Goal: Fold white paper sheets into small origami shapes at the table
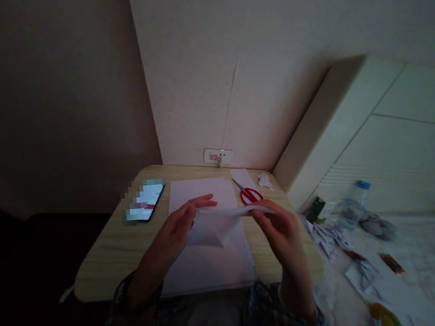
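A partly folded white sheet of paper (219,225) is held in the air between both hands, above a stack of white paper (210,255) that lies on a small light wooden table (107,254). My left hand (181,227) grips the sheet's left side, its fingers stretched along the top edge. My right hand (279,223) pinches the right end of the fold. Red-handled scissors (248,193) lie on the table just beyond the hands.
A phone (147,202) with a lit screen lies at the table's left. A small folded paper piece (265,180) sits at the far right corner. To the right, paper scraps (328,237) and a plastic bottle (354,204) lie on a pale surface. A wall socket (218,156) is behind the table.
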`<action>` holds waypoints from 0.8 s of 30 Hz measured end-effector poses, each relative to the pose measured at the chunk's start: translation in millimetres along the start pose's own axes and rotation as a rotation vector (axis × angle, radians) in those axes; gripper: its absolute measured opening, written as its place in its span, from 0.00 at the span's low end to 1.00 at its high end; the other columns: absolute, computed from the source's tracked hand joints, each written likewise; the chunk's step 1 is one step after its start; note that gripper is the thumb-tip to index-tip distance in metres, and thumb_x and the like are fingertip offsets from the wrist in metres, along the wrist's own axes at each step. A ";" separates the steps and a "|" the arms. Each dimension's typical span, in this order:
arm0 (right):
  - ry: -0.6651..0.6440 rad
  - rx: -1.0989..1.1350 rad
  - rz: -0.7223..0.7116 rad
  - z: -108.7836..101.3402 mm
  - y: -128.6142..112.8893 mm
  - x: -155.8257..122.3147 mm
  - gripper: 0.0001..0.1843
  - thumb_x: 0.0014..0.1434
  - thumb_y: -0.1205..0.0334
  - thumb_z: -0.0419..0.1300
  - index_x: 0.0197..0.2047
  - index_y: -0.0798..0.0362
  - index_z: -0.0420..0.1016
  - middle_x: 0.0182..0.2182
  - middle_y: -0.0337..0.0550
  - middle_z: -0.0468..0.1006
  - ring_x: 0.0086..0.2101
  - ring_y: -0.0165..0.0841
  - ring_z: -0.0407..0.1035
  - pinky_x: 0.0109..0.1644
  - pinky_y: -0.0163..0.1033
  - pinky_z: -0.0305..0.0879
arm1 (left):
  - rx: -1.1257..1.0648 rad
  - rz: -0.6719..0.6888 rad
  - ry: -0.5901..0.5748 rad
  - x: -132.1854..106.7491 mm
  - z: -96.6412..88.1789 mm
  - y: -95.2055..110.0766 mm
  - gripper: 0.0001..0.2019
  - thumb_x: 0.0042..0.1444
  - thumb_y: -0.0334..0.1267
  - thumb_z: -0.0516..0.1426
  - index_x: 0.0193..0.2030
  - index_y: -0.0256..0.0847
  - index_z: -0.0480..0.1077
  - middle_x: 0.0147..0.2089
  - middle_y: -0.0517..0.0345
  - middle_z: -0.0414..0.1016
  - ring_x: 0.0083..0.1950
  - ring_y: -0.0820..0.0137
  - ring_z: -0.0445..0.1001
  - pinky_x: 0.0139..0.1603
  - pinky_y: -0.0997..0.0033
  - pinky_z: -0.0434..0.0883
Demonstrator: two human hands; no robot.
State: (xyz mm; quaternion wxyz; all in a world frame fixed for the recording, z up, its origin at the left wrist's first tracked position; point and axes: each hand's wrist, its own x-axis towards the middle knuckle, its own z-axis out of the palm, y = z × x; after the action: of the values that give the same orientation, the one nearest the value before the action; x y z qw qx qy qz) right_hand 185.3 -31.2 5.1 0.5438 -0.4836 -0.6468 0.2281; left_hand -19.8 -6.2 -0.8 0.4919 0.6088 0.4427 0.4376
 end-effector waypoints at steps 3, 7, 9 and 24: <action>0.140 0.071 0.077 2.9 -0.1 0.7 0.06 0.56 0.59 0.61 0.31 0.50 0.77 0.25 0.39 0.79 0.27 0.32 0.71 0.30 0.35 0.68 | -0.102 0.037 -0.144 1.1 -2.3 -6.2 0.26 0.56 0.58 0.50 0.48 0.41 0.74 0.49 0.46 0.78 0.48 0.58 0.75 0.45 0.64 0.72; 0.195 0.125 0.152 7.0 -1.2 1.8 0.10 0.54 0.54 0.61 0.27 0.51 0.74 0.22 0.37 0.75 0.23 0.30 0.67 0.25 0.33 0.64 | -0.049 -0.060 -0.092 -0.7 0.1 -1.2 0.15 0.53 0.51 0.58 0.32 0.40 0.74 0.33 0.55 0.78 0.34 0.65 0.74 0.32 0.72 0.70; 0.204 0.127 0.183 8.6 -0.8 1.9 0.13 0.54 0.53 0.62 0.23 0.52 0.71 0.19 0.35 0.71 0.21 0.29 0.63 0.22 0.32 0.60 | -0.012 -0.098 -0.080 -2.5 1.7 3.5 0.14 0.52 0.49 0.59 0.26 0.39 0.71 0.25 0.60 0.72 0.27 0.70 0.69 0.24 0.76 0.64; -0.098 0.321 0.326 10.6 -7.7 -0.6 0.13 0.52 0.54 0.64 0.38 0.53 0.77 0.17 0.32 0.69 0.18 0.25 0.59 0.19 0.28 0.55 | 0.056 -0.018 0.161 -9.9 3.7 17.0 0.16 0.54 0.50 0.55 0.24 0.40 0.66 0.22 0.63 0.65 0.26 0.72 0.66 0.24 0.76 0.63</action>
State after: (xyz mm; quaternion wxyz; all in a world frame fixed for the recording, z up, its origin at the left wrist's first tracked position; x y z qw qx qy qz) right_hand 172.5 -32.6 7.9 0.5375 -0.4774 -0.5413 0.4360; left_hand -16.7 -18.7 14.5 0.4415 0.5812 0.4984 0.4679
